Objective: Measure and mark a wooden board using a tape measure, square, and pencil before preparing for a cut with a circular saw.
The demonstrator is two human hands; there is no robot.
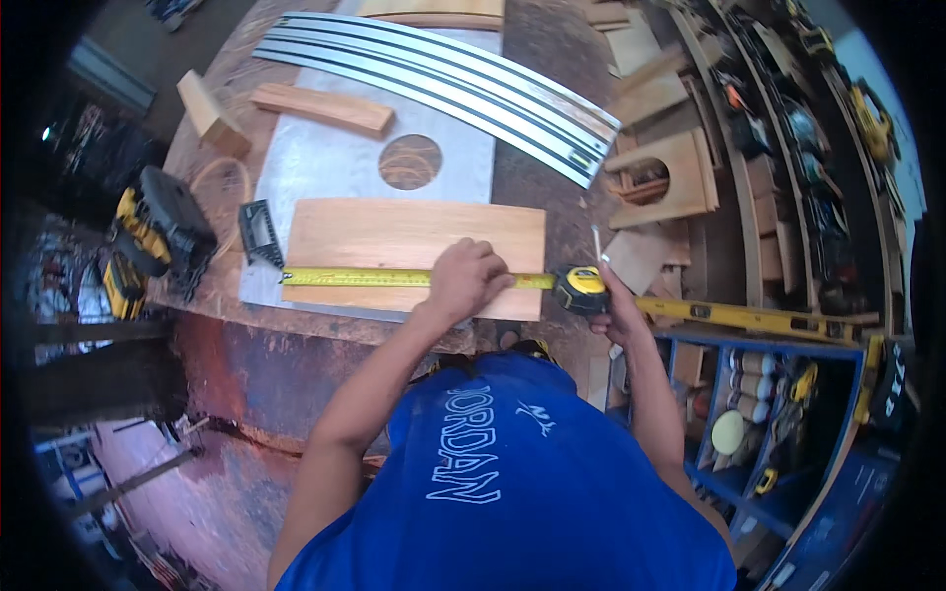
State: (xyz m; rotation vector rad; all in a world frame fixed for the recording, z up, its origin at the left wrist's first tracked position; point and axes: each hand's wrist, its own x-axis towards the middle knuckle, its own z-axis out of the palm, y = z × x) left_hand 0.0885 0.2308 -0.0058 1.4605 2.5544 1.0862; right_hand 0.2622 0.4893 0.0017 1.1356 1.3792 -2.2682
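Note:
A flat wooden board (355,233) lies in front of me on a pale sheet with a round hole. The yellow blade of a tape measure (347,277) runs lengthwise across it, its end hook at the board's left edge. My left hand (471,279) rests over the blade with curled fingers, holding it down on the wood. Past the board's right edge, my right hand (621,306) grips the black and yellow tape measure case (582,288). A thin, pale pencil-like stick (597,242) points up from that same hand.
A long aluminium guide rail (443,81) crosses the workbench (536,173) behind. Wooden blocks (325,107) and a black speed square (260,233) lie nearby. Yellow-black power tools (137,236) stand left. On the right are a yellow spirit level (746,318) and loaded shelves.

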